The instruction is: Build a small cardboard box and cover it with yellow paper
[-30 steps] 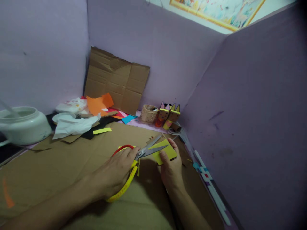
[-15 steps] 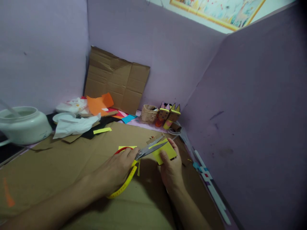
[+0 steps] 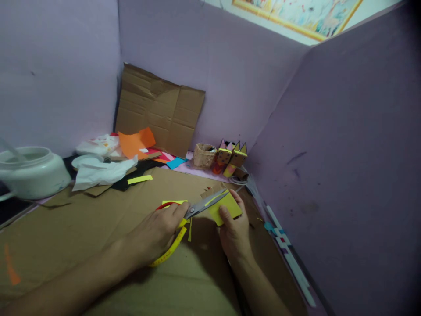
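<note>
My left hand [image 3: 162,228] is closed round the handles of a pair of scissors [image 3: 199,208], red and yellow with metal blades. The blades lie along the upper edge of a piece of yellow paper [image 3: 226,209], with a thin sliver showing beside them. My right hand [image 3: 236,226] pinches that paper, thumb on top; the fingers behind it are mostly hidden. Under the scissors, a narrow yellow strip [image 3: 190,230] lies on the cardboard. Another yellow piece [image 3: 174,202] shows just behind my left hand.
Cardboard [image 3: 158,285] covers the table. A white pot [image 3: 34,173] stands at left, near white tissue [image 3: 101,172] and orange paper [image 3: 134,142]. At the back are a small basket [image 3: 203,157] and two eared paper-tube figures [image 3: 235,159]. A cardboard sheet [image 3: 161,109] leans against the wall.
The scissor blades have closed together along the paper's edge, and the yellow handle has swung up toward the other. My right hand and the paper stay almost in place.
</note>
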Motion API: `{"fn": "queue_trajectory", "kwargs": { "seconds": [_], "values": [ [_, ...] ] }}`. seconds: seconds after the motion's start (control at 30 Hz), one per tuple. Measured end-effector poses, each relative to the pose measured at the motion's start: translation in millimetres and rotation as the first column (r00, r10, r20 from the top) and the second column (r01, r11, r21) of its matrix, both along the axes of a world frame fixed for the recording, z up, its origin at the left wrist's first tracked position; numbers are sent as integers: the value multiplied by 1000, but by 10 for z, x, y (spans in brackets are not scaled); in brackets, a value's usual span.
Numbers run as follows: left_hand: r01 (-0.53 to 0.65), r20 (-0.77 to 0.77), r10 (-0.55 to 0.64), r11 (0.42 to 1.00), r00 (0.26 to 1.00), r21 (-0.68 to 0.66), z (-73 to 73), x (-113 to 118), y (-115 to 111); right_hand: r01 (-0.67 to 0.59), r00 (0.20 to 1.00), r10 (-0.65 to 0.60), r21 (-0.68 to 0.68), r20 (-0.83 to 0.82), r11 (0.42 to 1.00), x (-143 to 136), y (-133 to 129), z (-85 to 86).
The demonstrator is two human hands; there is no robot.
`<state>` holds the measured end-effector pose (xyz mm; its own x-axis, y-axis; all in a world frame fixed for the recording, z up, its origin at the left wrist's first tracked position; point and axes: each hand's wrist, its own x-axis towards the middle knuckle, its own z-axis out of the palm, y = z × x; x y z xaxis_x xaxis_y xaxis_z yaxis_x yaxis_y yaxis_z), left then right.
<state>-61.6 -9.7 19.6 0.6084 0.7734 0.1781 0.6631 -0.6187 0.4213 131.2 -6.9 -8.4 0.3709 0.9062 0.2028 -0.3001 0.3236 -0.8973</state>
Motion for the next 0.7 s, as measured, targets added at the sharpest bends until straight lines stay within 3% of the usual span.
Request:
{"fn": "queue_trajectory", "kwargs": {
  "seconds": [0.7],
  "values": [
    [-19, 8, 19, 1000, 1000, 2, 4, 3, -26, 14, 1000, -15, -58, -17, 998, -19, -8, 26]
  ]
}}
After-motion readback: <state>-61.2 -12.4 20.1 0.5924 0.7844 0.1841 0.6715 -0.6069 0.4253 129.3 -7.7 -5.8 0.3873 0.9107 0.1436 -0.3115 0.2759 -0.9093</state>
